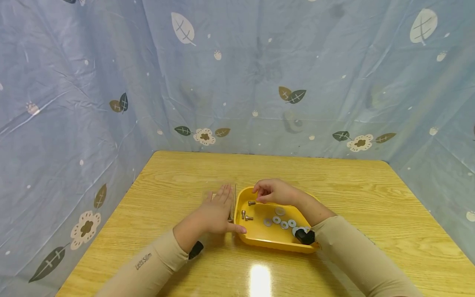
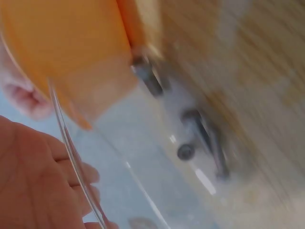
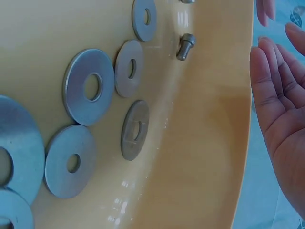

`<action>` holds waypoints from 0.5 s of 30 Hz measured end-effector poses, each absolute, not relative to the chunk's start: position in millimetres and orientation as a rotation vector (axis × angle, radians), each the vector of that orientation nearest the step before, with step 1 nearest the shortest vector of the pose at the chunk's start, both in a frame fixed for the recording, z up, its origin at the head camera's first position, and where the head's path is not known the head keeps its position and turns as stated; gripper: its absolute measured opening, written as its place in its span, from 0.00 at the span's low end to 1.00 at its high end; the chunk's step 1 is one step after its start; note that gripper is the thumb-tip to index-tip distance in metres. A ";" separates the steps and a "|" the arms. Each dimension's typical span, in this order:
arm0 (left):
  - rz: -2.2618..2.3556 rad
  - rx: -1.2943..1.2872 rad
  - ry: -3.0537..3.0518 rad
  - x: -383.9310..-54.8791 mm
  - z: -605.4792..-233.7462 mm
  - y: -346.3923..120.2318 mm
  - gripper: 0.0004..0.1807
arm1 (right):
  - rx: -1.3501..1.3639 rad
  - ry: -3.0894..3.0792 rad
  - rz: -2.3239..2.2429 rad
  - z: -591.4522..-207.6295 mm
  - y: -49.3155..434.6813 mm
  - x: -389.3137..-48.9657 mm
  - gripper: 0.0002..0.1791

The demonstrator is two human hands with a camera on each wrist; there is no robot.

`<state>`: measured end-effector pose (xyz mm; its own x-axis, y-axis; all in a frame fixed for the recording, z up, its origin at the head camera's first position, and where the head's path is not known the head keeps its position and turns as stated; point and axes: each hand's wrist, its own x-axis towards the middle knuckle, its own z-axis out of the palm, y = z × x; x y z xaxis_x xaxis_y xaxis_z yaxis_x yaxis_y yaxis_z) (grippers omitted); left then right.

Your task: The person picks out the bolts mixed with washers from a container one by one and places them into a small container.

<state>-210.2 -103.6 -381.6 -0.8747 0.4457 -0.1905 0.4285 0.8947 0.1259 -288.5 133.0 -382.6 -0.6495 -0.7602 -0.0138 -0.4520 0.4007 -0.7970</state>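
We watch the right grip (image 1: 274, 192), loose and seemingly empty, near small silver metal bolts (image 1: 243, 214) (likely light, stiff, best pinched by the heads) in the yellow plastic tray (image 1: 259, 232), left grip (image 1: 218, 214) straight-fingered.

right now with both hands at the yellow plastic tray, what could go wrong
The left hand has its thumb at the rim of the yellow plastic tray; a nudge might slide the flat round silver washers. A small silver metal screw near the right hand could slip if pinched. The clear plastic box might be bumped, being see-through.
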 end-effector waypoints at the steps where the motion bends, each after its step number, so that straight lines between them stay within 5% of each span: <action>1: 0.107 0.681 2.838 -209.2 -382.1 -100.6 0.68 | -1.049 2.293 -1.121 -382.7 132.8 -288.5 0.15; 15: 0.044 0.723 2.826 -204.7 -383.2 -89.4 0.74 | -1.109 2.460 -0.593 -394.9 128.8 -291.3 0.21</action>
